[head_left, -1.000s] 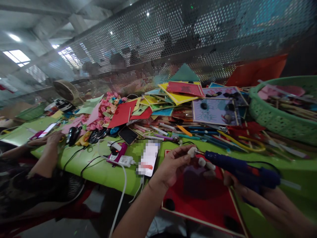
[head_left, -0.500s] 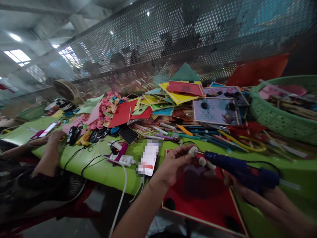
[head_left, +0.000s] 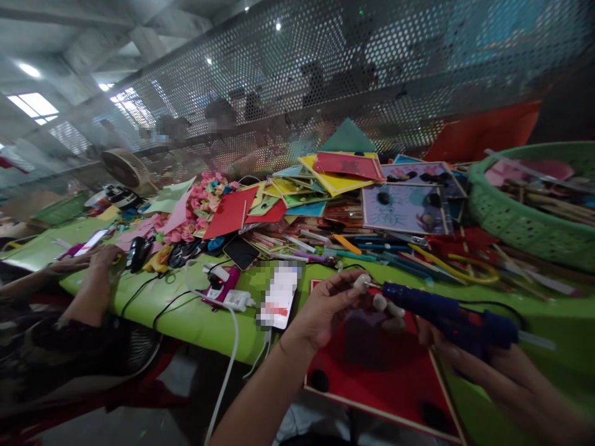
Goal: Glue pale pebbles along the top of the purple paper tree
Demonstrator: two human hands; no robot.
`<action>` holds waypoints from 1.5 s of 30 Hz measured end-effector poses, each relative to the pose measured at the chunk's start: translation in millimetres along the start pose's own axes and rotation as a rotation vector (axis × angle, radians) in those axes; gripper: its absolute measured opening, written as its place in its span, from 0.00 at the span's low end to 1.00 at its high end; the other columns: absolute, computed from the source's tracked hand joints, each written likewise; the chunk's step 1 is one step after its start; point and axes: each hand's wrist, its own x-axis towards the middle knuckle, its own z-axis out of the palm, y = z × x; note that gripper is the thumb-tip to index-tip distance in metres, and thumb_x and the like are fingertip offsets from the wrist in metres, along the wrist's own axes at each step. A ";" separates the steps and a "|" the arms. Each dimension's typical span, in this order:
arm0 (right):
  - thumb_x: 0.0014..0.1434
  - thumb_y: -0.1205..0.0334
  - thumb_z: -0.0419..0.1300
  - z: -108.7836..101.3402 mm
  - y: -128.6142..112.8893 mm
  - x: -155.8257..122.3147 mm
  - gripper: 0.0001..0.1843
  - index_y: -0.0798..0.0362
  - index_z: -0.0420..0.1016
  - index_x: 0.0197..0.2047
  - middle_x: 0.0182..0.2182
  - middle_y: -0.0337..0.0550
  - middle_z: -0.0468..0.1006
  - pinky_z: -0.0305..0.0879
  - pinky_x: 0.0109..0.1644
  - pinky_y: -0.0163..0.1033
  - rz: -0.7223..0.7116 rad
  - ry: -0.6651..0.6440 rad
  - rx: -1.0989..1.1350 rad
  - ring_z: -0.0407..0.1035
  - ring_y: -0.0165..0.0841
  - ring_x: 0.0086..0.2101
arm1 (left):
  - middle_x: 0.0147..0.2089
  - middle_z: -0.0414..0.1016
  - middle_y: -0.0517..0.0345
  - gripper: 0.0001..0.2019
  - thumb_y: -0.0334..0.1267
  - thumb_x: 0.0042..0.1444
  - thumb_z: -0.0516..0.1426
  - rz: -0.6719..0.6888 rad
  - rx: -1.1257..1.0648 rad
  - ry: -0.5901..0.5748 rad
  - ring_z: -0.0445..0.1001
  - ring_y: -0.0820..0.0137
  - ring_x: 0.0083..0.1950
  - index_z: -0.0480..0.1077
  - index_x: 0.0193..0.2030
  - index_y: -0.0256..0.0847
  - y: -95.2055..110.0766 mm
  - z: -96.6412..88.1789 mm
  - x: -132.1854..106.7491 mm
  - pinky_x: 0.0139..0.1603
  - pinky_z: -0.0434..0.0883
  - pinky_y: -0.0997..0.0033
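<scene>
The left hand (head_left: 325,310), low at the frame's centre, pinches a small white piece (head_left: 361,283) between thumb and fingertips, closed on it. The right hand (head_left: 469,359), at lower right, is clamped round the grip of a dark blue glue gun (head_left: 446,313) whose nozzle meets the white piece. Both are held above a red framed board (head_left: 385,378) lying on the green table (head_left: 195,316). The step in hand looks like gluing the piece; next would likely call for a steady squeeze, then pressing the piece onto the board. Left of the hands lies a phone (head_left: 279,294), its face blurred. Farther up sit stacked coloured cards (head_left: 339,179) and, at right, a green basket (head_left: 520,217). At far left, another person's hand (head_left: 100,257) rests on the table. No writing can be read.
</scene>
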 end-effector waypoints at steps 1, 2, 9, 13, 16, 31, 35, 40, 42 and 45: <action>0.43 0.40 0.71 -1.1 3.1 0.0 0.21 0.44 0.87 0.36 0.37 0.45 0.87 0.79 0.42 0.42 0.005 -0.017 0.028 0.82 0.49 0.37 | 0.43 0.81 0.53 0.22 0.37 0.45 0.74 -0.006 0.002 0.006 0.77 0.76 0.37 0.80 0.49 0.37 -0.2 -0.5 0.1 0.43 0.70 0.76; 0.43 0.41 0.71 -2.1 6.8 -0.1 0.21 0.44 0.87 0.38 0.38 0.45 0.87 0.78 0.44 0.41 0.013 -0.024 0.043 0.82 0.48 0.39 | 0.43 0.81 0.54 0.22 0.37 0.45 0.74 -0.007 0.006 0.007 0.77 0.75 0.37 0.80 0.49 0.37 -0.3 -1.0 0.2 0.44 0.70 0.75; 0.45 0.43 0.71 -4.1 15.3 -0.5 0.20 0.45 0.87 0.39 0.40 0.44 0.87 0.78 0.45 0.41 0.032 -0.047 0.064 0.82 0.49 0.40 | 0.44 0.82 0.51 0.23 0.38 0.45 0.74 -0.006 0.035 0.018 0.79 0.72 0.38 0.80 0.49 0.37 -0.3 -3.2 0.3 0.45 0.72 0.72; 0.45 0.44 0.71 -3.9 8.5 0.4 0.17 0.44 0.87 0.37 0.37 0.43 0.87 0.78 0.43 0.39 -0.007 -0.048 0.070 0.82 0.47 0.39 | 0.47 0.82 0.50 0.22 0.37 0.47 0.73 0.001 0.032 -0.013 0.79 0.73 0.39 0.80 0.50 0.37 -1.1 -4.7 0.0 0.46 0.72 0.75; 0.45 0.44 0.71 -4.0 9.4 -0.5 0.18 0.43 0.88 0.38 0.38 0.42 0.87 0.77 0.44 0.37 0.001 -0.027 0.060 0.82 0.46 0.39 | 0.46 0.82 0.51 0.22 0.37 0.47 0.73 0.003 0.018 -0.021 0.79 0.73 0.39 0.80 0.50 0.37 -0.6 -4.2 0.2 0.44 0.72 0.76; 0.42 0.41 0.71 -2.3 9.4 -5.2 0.17 0.40 0.86 0.34 0.38 0.43 0.86 0.79 0.47 0.46 0.136 -0.077 0.092 0.81 0.51 0.42 | 0.46 0.82 0.51 0.22 0.38 0.45 0.73 0.016 0.030 0.012 0.77 0.76 0.35 0.79 0.49 0.36 3.0 -0.6 1.6 0.40 0.71 0.78; 0.37 0.37 0.71 -6.7 13.3 -8.2 0.22 0.44 0.85 0.29 0.31 0.44 0.85 0.80 0.33 0.41 0.226 0.084 0.081 0.80 0.48 0.33 | 0.45 0.81 0.52 0.22 0.39 0.44 0.74 0.033 0.120 0.078 0.77 0.77 0.34 0.79 0.47 0.38 5.3 -1.1 2.7 0.37 0.70 0.79; 0.38 0.35 0.71 -6.7 -3.1 -6.2 0.24 0.48 0.81 0.25 0.27 0.46 0.82 0.75 0.30 0.37 0.216 0.072 0.142 0.75 0.41 0.29 | 0.38 0.79 0.54 0.23 0.43 0.45 0.73 0.122 0.387 0.099 0.73 0.77 0.29 0.76 0.46 0.36 7.6 -3.7 7.6 0.32 0.67 0.76; 0.38 0.34 0.71 -6.0 -10.4 -5.3 0.25 0.50 0.79 0.23 0.25 0.47 0.79 0.72 0.26 0.36 0.209 0.064 0.155 0.71 0.38 0.27 | 0.37 0.78 0.55 0.22 0.42 0.45 0.72 0.168 0.541 0.109 0.74 0.74 0.32 0.76 0.45 0.37 8.3 -3.4 7.8 0.36 0.70 0.73; 0.38 0.33 0.70 -6.9 -14.8 -6.3 0.27 0.51 0.80 0.26 0.25 0.48 0.78 0.69 0.25 0.36 0.220 0.084 0.147 0.69 0.38 0.26 | 0.40 0.79 0.53 0.16 0.36 0.50 0.68 0.233 0.878 0.128 0.76 0.69 0.39 0.76 0.45 0.39 9.1 0.6 4.7 0.43 0.71 0.70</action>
